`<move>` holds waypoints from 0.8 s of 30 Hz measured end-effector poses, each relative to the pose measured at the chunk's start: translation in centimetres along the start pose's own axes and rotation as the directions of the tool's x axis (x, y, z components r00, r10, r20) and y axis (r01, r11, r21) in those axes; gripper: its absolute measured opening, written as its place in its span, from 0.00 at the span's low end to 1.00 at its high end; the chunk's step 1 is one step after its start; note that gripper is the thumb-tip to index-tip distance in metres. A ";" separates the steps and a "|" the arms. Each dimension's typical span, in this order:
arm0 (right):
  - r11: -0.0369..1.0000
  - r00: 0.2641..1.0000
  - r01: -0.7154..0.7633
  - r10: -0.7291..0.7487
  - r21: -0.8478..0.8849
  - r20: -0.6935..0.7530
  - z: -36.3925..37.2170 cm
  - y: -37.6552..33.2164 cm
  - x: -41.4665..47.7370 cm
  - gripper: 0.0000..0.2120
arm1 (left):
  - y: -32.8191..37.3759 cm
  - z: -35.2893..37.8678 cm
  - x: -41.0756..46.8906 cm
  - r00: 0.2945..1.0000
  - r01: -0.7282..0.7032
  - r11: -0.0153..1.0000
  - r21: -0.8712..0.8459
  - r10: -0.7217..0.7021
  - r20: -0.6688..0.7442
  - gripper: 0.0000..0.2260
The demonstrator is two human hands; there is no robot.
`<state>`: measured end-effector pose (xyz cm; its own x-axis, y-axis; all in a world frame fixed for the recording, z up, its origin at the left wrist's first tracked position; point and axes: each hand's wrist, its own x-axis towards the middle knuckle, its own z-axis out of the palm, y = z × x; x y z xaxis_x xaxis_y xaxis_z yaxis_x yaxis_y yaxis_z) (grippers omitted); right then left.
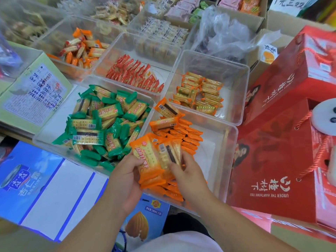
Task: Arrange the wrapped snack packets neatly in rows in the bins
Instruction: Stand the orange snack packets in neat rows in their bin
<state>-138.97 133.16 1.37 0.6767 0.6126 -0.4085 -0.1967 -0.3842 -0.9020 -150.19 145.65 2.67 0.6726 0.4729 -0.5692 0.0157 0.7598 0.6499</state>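
My left hand [127, 177] grips a stack of orange cracker packets [145, 159] from below, over the near clear bin [231, 142]. My right hand [187, 171] holds the right side of the same stack, fingers curled on its packets. Inside that bin, more orange packets [183, 135] stand in a row along its left side, and two lie loose on top at the far end. The clear bin to the left [41, 135] holds a jumbled heap of green cracker packets [101, 124].
Behind stand clear bins with red packets [134, 73], small yellow packets [200, 93] and mixed orange packets [81, 48]. Red gift boxes [283, 142] crowd the right. A blue-and-white carton [45, 188] lies front left, a pale green box [34, 91] at left.
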 end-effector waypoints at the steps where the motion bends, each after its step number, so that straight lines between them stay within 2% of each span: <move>1: 1.000 0.999 0.027 -0.028 0.015 0.033 0.3 -0.1 -0.6 0.13 | -0.2 0.5 0.1 1.000 -0.012 1.000 0.022 0.013 -0.001 0.15; 4: 0.993 0.993 0.040 -0.052 0.113 0.104 1.2 -0.4 -1.8 0.17 | -0.6 1.7 0.1 1.000 -0.024 0.996 0.090 0.025 -0.016 0.18; 7: 0.977 0.987 0.007 -0.041 0.213 0.156 1.2 -0.6 -2.1 0.19 | -0.8 1.9 0.1 1.000 0.021 0.996 0.082 -0.022 0.013 0.18; 9: 0.967 0.978 -0.020 -0.034 0.254 0.205 1.1 -0.7 -2.2 0.24 | -0.9 2.0 0.1 0.998 0.064 0.996 0.063 -0.065 0.015 0.20; 10: 0.971 0.974 -0.014 -0.041 0.238 0.223 1.0 -0.7 -2.3 0.28 | -1.1 2.0 0.1 0.997 0.079 0.996 0.047 -0.079 0.008 0.22; 12: 0.994 0.973 0.047 -0.067 0.096 0.221 1.0 -1.0 -2.3 0.33 | -1.3 2.1 0.1 0.995 0.098 0.995 0.011 -0.099 0.017 0.22; 14: 0.996 0.991 0.060 -0.051 -0.068 0.120 1.0 -1.3 -2.4 0.45 | -1.4 2.5 0.1 0.992 0.106 0.994 -0.015 -0.105 0.068 0.21; 15: 0.996 0.999 0.024 -0.021 -0.083 0.043 1.0 -1.4 -2.4 0.52 | -1.4 2.8 0.1 0.991 0.095 0.995 -0.030 -0.092 0.101 0.22; 18: 0.994 0.991 -0.059 0.070 0.097 -0.115 0.7 -1.7 -2.6 0.60 | -1.3 3.7 0.3 0.987 0.030 0.987 -0.155 -0.005 0.160 0.23; 21: 0.945 0.989 -0.091 0.122 0.314 -0.080 0.9 -1.9 -2.4 0.58 | -1.3 4.4 0.6 0.979 0.020 0.978 -0.210 0.023 0.201 0.21; 24: 0.909 0.991 -0.045 0.093 0.415 -0.097 0.6 -2.1 -2.0 0.41 | -1.3 5.0 0.8 0.963 0.033 0.998 -0.050 -0.018 0.271 0.21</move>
<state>-140.38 133.18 4.03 0.7208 0.5042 -0.4756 -0.5037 -0.0902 -0.8591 -145.91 142.80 3.88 0.8472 0.3209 -0.4233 0.0005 0.7964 0.6047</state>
